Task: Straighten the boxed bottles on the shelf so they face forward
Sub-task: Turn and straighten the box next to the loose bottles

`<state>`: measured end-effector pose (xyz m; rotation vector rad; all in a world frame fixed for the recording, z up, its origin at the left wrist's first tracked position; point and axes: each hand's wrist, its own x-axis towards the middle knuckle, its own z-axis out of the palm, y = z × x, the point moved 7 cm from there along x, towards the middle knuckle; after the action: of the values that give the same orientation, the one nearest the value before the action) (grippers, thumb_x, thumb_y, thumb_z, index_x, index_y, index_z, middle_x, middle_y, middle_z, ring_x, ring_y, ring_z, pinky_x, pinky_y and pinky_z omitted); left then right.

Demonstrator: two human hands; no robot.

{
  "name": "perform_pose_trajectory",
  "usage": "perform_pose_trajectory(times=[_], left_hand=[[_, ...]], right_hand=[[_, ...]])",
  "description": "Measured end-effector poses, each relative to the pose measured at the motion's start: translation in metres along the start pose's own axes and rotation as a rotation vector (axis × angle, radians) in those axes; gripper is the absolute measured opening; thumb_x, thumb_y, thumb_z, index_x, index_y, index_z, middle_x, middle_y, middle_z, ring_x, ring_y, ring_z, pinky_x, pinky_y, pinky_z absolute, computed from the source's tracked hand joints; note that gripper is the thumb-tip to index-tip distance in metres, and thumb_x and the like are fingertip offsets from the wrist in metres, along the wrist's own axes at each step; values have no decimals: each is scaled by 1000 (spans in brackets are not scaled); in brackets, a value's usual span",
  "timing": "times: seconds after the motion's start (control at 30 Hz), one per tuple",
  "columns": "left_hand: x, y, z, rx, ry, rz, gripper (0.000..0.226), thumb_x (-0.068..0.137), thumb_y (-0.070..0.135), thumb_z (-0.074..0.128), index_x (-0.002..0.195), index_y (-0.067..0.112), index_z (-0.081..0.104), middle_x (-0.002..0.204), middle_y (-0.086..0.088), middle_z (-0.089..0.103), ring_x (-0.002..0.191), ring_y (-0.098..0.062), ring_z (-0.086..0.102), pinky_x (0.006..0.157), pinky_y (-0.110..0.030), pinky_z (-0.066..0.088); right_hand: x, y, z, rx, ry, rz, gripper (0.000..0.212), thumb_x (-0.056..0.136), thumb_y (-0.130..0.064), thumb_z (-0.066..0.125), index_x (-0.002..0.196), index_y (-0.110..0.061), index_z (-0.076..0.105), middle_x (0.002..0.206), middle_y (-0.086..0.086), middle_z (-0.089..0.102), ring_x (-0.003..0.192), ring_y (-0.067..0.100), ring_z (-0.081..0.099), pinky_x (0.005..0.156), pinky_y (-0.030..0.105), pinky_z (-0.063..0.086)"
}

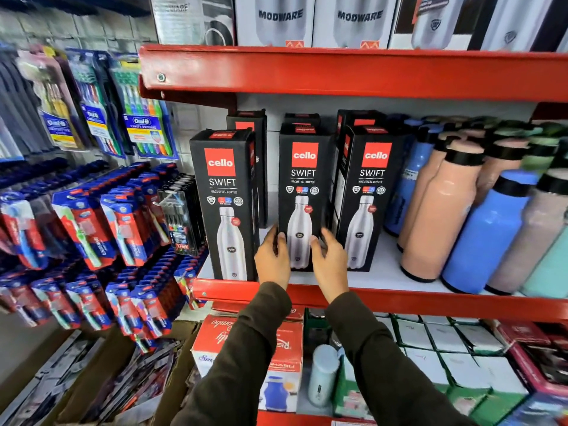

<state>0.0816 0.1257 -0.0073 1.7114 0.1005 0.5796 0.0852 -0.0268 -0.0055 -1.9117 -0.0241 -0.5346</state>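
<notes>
Three black boxed bottles with red logos stand in a front row on the white shelf [381,272]. The left box [224,186] sits nearest the shelf edge, the middle box [302,179] and the right box [368,186] a little further in. All three fronts face me. My left hand [272,259] wraps the lower left edge of the middle box. My right hand [330,262] is at its lower right edge, fingers curled around the corner. More black boxes [246,121] stand behind the row.
Loose bottles in peach [439,216], blue [482,241] and pale colours crowd the shelf's right side. A red shelf lip [430,299] runs below. Toothbrush packs [123,229] hang at left. White boxed bottles [276,20] fill the shelf above; cartons [246,348] lie below.
</notes>
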Motion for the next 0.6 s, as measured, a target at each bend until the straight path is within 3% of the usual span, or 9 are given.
perform_pose_trajectory(times=[0.07, 0.13, 0.3, 0.4, 0.47, 0.6], left_hand=[[-5, 0, -2, -15, 9, 2, 37, 102, 23, 47, 137, 14, 55, 133, -7, 64, 121, -15, 58, 97, -17, 36], [-9, -1, -4, -31, 15, -6, 37, 102, 23, 47, 137, 15, 55, 131, -5, 65, 115, -9, 57, 96, -17, 36], [-22, 1, -13, -28, 50, 17, 36, 102, 22, 47, 136, 12, 56, 123, -1, 66, 109, -3, 52, 79, 8, 31], [-31, 2, -18, -29, 51, 24, 36, 102, 23, 47, 136, 14, 55, 114, 10, 61, 108, -2, 53, 76, 11, 30], [-36, 3, -21, -28, 52, 17, 37, 102, 23, 47, 137, 13, 54, 116, 9, 61, 109, -2, 51, 80, 9, 30], [-45, 4, -25, -33, 39, 7, 39, 103, 25, 47, 139, 13, 52, 134, -3, 62, 115, -2, 49, 98, -16, 36]], right_hand=[[-4, 0, -3, 14, 10, -18, 41, 100, -22, 54, 138, -6, 52, 124, -7, 58, 120, 13, 56, 93, 3, 36], [-9, 0, -4, 37, 5, -26, 40, 100, -22, 55, 138, -8, 53, 117, -12, 54, 112, 3, 53, 82, -8, 33], [-24, 0, -8, 68, -11, -25, 42, 100, -25, 55, 140, -11, 52, 118, -15, 54, 94, -29, 51, 79, -10, 33], [-32, 0, -11, 79, -7, -37, 41, 100, -24, 56, 139, -12, 53, 115, -14, 58, 94, -35, 48, 77, -8, 36], [-37, 0, -12, 95, -10, -39, 41, 100, -23, 57, 139, -13, 53, 115, -17, 57, 95, -35, 48, 78, -8, 36], [-47, -3, -16, 99, -14, -47, 41, 99, -23, 56, 140, -16, 53, 117, -19, 56, 94, -34, 49, 81, -8, 37]])
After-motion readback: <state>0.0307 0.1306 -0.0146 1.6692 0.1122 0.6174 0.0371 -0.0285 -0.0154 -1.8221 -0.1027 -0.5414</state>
